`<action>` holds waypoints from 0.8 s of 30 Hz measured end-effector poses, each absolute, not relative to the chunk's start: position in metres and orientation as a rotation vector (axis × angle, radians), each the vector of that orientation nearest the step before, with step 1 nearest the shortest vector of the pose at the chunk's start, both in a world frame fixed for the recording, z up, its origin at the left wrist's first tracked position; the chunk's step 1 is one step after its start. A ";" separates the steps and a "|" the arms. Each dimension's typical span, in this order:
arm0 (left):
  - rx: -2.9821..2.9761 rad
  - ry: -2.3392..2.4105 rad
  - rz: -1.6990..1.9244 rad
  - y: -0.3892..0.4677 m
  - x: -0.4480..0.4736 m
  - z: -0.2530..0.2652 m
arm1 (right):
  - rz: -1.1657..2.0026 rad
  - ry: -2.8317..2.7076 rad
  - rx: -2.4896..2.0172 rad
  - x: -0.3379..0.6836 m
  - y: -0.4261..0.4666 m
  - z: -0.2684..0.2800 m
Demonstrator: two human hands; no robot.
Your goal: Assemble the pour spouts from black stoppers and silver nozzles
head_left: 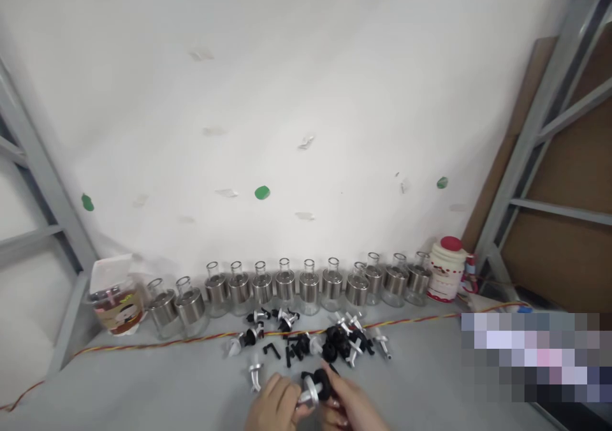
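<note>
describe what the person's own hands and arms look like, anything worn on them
The bare, ungloved human left grip and bare, ungloved human right grip have slightly blurred, rounded fingers. No sleeve, watch or cable shows; the frame's lower edge cuts off the arms.

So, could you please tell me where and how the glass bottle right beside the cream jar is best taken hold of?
Probably by its narrow neck, coming from above. The glass bottle stands upright, and its neck rises above the wider metal sleeve. The cream jar crowds its right and another bottle its left, leaving little room around the body.
</note>
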State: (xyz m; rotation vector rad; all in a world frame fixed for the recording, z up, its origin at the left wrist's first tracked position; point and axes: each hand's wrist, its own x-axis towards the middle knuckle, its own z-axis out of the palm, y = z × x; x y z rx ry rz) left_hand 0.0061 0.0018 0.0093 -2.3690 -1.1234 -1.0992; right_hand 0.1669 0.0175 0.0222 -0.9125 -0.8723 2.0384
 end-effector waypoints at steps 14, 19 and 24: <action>-2.158 -1.474 -0.733 0.021 -0.023 0.017 | 0.851 -1.530 -1.272 0.189 0.028 0.018; -1.994 -1.885 -0.748 0.044 -0.053 0.023 | 0.917 -1.520 -1.214 0.186 0.025 0.009; -2.165 -1.970 -0.832 0.062 -0.074 0.013 | 0.974 -1.548 -1.208 0.182 0.020 0.007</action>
